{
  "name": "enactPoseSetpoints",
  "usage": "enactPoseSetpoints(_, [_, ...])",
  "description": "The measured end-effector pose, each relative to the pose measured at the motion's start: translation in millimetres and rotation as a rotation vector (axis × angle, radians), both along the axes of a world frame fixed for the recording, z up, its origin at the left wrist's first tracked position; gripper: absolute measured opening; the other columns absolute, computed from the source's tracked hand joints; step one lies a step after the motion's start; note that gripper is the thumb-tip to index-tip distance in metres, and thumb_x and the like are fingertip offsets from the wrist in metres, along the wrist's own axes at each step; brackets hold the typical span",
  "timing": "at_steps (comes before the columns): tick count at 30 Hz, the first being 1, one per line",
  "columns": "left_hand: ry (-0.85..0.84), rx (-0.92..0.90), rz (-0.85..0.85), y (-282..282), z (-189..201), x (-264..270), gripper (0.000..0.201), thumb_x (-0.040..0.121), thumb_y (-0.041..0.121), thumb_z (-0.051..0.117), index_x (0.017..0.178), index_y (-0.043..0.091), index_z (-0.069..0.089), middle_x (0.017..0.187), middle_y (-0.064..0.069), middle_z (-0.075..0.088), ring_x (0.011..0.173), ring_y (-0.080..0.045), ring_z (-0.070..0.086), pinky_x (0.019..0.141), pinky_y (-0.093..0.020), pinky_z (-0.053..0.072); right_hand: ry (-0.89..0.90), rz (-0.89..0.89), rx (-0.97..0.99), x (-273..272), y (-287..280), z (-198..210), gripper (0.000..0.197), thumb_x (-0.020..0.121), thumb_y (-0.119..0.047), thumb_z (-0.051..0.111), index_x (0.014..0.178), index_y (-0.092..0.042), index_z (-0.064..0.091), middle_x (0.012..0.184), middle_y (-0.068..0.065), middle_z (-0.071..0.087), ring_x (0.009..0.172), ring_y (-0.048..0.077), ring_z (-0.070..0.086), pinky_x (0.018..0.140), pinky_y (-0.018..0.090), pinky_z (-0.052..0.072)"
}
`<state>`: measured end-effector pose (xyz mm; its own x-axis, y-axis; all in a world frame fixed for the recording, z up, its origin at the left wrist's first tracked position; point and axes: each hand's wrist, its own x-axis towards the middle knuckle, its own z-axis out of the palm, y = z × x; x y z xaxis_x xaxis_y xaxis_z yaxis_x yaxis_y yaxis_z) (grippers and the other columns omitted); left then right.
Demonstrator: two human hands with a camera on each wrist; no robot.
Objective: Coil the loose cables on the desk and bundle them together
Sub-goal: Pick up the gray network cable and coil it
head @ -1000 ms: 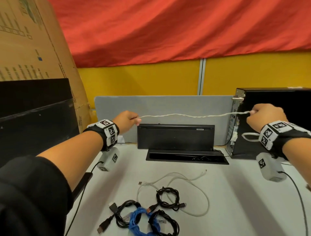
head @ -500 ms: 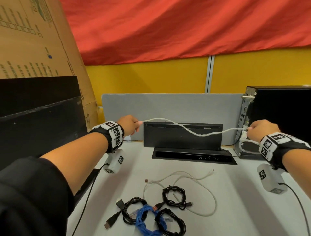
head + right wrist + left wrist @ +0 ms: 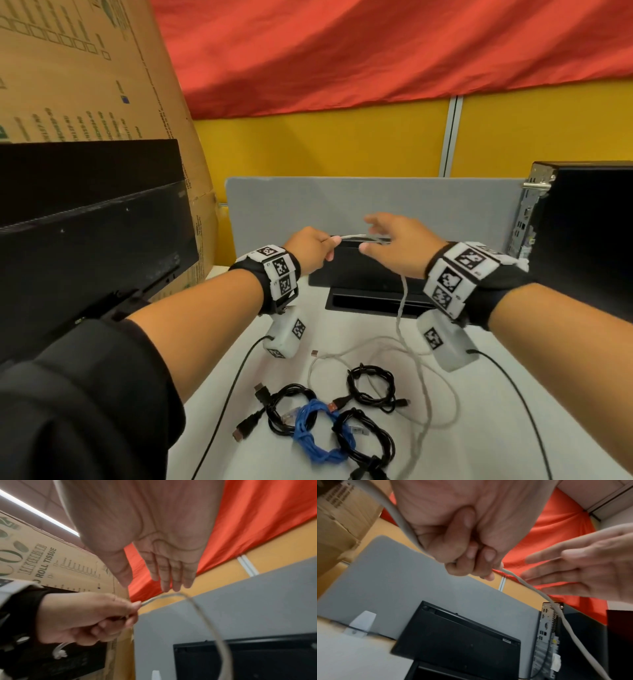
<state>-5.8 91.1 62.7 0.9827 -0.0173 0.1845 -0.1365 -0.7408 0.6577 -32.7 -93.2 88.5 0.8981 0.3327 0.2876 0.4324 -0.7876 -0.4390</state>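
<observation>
White cable (image 3: 400, 301) up off the desk (image 3: 479, 428)!
Left hand (image 3: 310, 251) clenches it; right hand (image 3: 394, 246) (fingers spread) grips nothing.

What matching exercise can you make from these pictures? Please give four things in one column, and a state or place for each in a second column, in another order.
Things:
1. left hand
2. right hand
3. blue cable
4. white cable

States or places:
A. fingers straight, gripping nothing
B. lies coiled on the desk between black coils
C. hangs from a fist down toward the desk
D. fingers curled round a cable

Pairs: 1-D, 2-A, 3-B, 4-C
</observation>
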Motion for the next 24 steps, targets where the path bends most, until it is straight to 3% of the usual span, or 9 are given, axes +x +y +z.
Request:
enactPoseSetpoints(3, [0.007, -0.055, -0.017, 0, 0, -7, 0.043, 0.101, 0.038, 0.045, 0.067, 0.013, 0.057, 0.053, -0.002, 0.047, 0.041, -0.011, 0.042, 0.041, -0.019, 0.034, 0.050, -0.018, -0.041, 2, 22, -13, 0.057, 0.096, -0.029, 0.055, 0.147, -0.017, 0.034, 0.138, 0.008, 0.052, 0.125, 0.024, 0.050, 0.100, 0.033, 0.040])
enactPoseSetpoints(6, [0.048, -0.085, 0.000, 8, -3, -14, 0.041, 0.101, 0.037, 0.045, 0.073, 0.010, 0.059, 0.053, -0.004, 0.053, 0.035, -0.010, 0.042, 0.032, -0.012, 0.027, 0.048, -0.064, 0.158, 8, 25, -26, 0.034, 0.099, -0.016, 0.048, 0.132, -0.015, 0.055, 0.117, 0.010, 0.063, 0.103, 0.023, 0.057, 0.085, 0.028, 0.042])
enactPoseSetpoints(10, [-0.015, 0.042, -0.072, 26, -10, -22, 0.032, 0.099, 0.033, 0.050, 0.079, 0.012, 0.062, 0.064, -0.003, 0.064, 0.053, -0.013, 0.051, 0.052, -0.023, 0.040, -0.062, -0.042, 0.155, 15, 24, -30, 0.023, 0.098, -0.020, 0.050, 0.105, -0.019, 0.072, 0.076, -0.003, 0.063, 0.065, 0.011, 0.050, 0.059, 0.024, 0.037])
enactPoseSetpoints(12, [-0.085, 0.152, -0.099, 36, -12, -26, 0.034, 0.100, 0.030, 0.049, 0.070, 0.017, 0.060, 0.065, 0.002, 0.060, 0.061, -0.013, 0.053, 0.062, -0.026, 0.039, -0.109, -0.020, 0.023, 16, 26, -27, 0.021, 0.096, -0.031, 0.053, 0.100, -0.024, 0.073, 0.069, -0.008, 0.059, 0.065, 0.011, 0.052, 0.061, 0.026, 0.042])
enactPoseSetpoints(14, [-0.106, 0.304, -0.079, 46, -14, -30, 0.034, 0.101, 0.033, 0.046, 0.076, 0.016, 0.062, 0.069, 0.001, 0.058, 0.069, -0.017, 0.054, 0.063, -0.029, 0.040, -0.146, -0.037, -0.107, 20, 26, -25, 0.022, 0.094, -0.041, 0.054, 0.096, -0.028, 0.072, 0.072, -0.004, 0.062, 0.070, 0.016, 0.057, 0.068, 0.031, 0.050])
enactPoseSetpoints(16, [-0.106, 0.471, -0.014, 56, -16, -32, 0.038, 0.102, 0.036, 0.040, 0.084, 0.014, 0.064, 0.078, -0.005, 0.061, 0.081, -0.025, 0.057, 0.077, -0.037, 0.046, -0.191, -0.088, -0.181, 27, 23, -22, 0.027, 0.092, -0.051, 0.053, 0.086, -0.029, 0.069, 0.071, -0.001, 0.062, 0.068, 0.019, 0.057, 0.064, 0.031, 0.050])
enactPoseSetpoints(18, [-0.114, 0.554, 0.043, 62, -19, -36, 0.039, 0.103, 0.035, 0.035, 0.082, 0.015, 0.061, 0.082, -0.006, 0.060, 0.093, -0.028, 0.054, 0.094, -0.049, 0.038, -0.237, -0.138, -0.206, 33, 19, -22, 0.036, 0.090, -0.057, 0.052, 0.077, -0.026, 0.065, 0.067, 0.001, 0.061, 0.063, 0.020, 0.056, 0.055, 0.026, 0.045])
enactPoseSetpoints(20, [-0.115, 0.528, 0.021, 65, -21, -38, 0.038, 0.104, 0.035, 0.034, 0.083, 0.015, 0.059, 0.083, -0.007, 0.060, 0.090, -0.028, 0.054, 0.093, -0.047, 0.037, -0.307, -0.156, -0.239, 37, 19, -23, 0.040, 0.091, -0.056, 0.051, 0.073, -0.023, 0.063, 0.063, 0.002, 0.059, 0.058, 0.021, 0.054, 0.050, 0.023, 0.039])
enactPoseSetpoints(24, [-0.082, 0.360, -0.076, 74, -29, -45, 0.032, 0.103, 0.030, 0.039, 0.089, 0.011, 0.060, 0.079, -0.005, 0.057, 0.076, -0.024, 0.052, 0.079, -0.036, 0.041, -0.395, -0.167, -0.316, 42, 19, -25, 0.039, 0.095, -0.051, 0.047, 0.075, -0.021, 0.061, 0.061, 0.003, 0.056, 0.055, 0.023, 0.052, 0.050, 0.023, 0.035])
